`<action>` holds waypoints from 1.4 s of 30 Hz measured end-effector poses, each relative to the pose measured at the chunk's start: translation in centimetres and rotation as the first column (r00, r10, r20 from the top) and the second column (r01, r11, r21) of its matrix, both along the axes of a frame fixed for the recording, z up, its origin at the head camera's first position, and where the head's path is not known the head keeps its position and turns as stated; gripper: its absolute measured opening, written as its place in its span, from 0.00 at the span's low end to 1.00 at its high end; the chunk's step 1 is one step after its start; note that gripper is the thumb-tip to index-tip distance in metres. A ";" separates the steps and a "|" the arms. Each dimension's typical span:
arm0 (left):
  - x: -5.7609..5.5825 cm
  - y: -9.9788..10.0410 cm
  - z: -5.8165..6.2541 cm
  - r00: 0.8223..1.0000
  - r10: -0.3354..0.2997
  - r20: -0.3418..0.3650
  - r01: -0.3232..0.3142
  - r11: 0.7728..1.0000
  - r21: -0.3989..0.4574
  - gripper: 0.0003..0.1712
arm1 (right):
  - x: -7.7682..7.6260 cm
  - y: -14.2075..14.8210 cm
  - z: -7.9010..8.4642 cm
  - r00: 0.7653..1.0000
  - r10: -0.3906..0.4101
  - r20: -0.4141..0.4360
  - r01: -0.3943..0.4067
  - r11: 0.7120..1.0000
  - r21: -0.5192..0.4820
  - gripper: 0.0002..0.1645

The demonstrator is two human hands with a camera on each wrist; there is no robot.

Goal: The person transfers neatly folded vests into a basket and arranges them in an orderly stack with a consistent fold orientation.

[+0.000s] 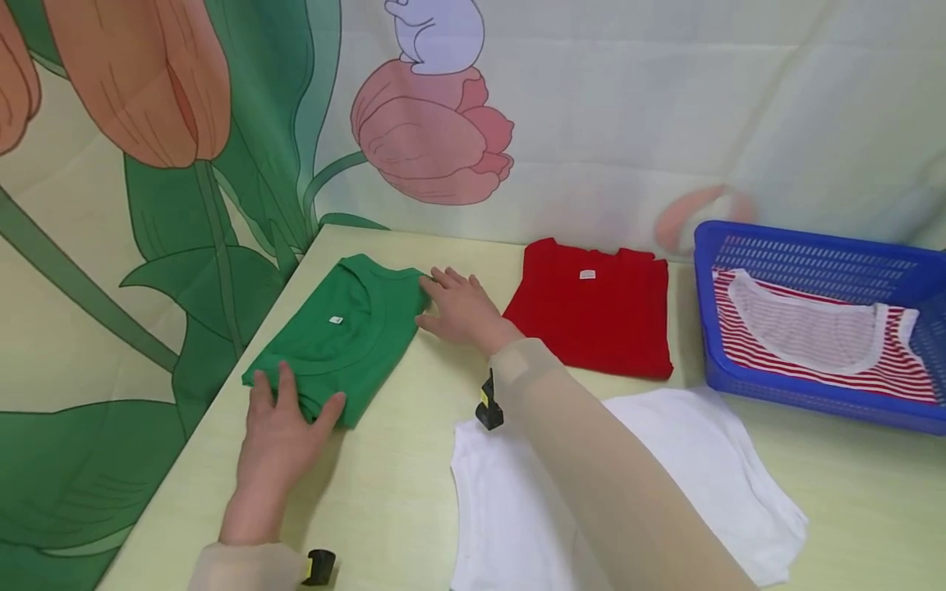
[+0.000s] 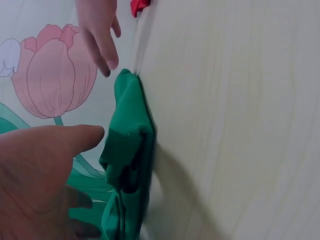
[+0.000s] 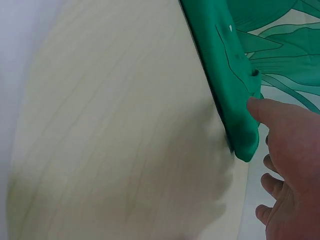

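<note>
Lying folded, the green shirt (image 1: 347,341) is flanked by the left hand (image 1: 281,435) and right hand (image 1: 466,310), fingers spread apart, seemingly so opposite ends can be steadied.

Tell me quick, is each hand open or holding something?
Left hand: open, at the near end of the green shirt.
Right hand: open, at the green shirt's far right corner.

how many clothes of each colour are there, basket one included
Green: 1 shirt
Red: 1 folded garment
White: 1, as far as shows; the right sleeve covers part of the white garment
Red-and-white striped: 1 top, in the blue basket
Total: 4 visible
</note>
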State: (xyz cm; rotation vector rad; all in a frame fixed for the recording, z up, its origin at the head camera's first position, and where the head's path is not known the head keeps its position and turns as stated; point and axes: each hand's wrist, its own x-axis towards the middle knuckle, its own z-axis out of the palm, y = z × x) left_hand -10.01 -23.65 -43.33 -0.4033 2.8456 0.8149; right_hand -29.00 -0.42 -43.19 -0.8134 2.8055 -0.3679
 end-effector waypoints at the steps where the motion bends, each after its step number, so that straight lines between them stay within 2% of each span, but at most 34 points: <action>1: 0.0 0.2 -0.1 1.000 -0.005 -0.009 0.004 1.000 -0.008 0.59 | 0.0 -0.3 -0.1 1.000 0.005 -0.006 -0.005 1.000 0.011 0.44; 6: -0.3 0.7 -0.4 0.999 -0.040 -0.018 0.039 0.998 -0.054 0.56 | 0.5 -1.4 -0.4 0.999 0.033 -0.024 -0.031 0.998 0.057 0.43; 16: -0.8 1.3 -1.2 0.995 -0.095 0.021 0.096 0.990 -0.107 0.51 | 1.1 -2.1 -0.7 0.996 0.081 -0.044 -0.072 0.982 0.176 0.43; 32: -1.1 0.5 -1.3 0.987 -0.157 0.034 0.160 0.974 -0.158 0.49 | 1.2 -1.5 -1.6 0.995 0.070 -0.074 -0.053 0.977 0.208 0.41; 42: -1.8 -0.5 -1.7 0.970 -0.241 -0.003 0.238 0.959 -0.153 0.51 | 1.8 0.0 -1.8 0.992 0.071 -0.107 -0.044 0.971 0.236 0.40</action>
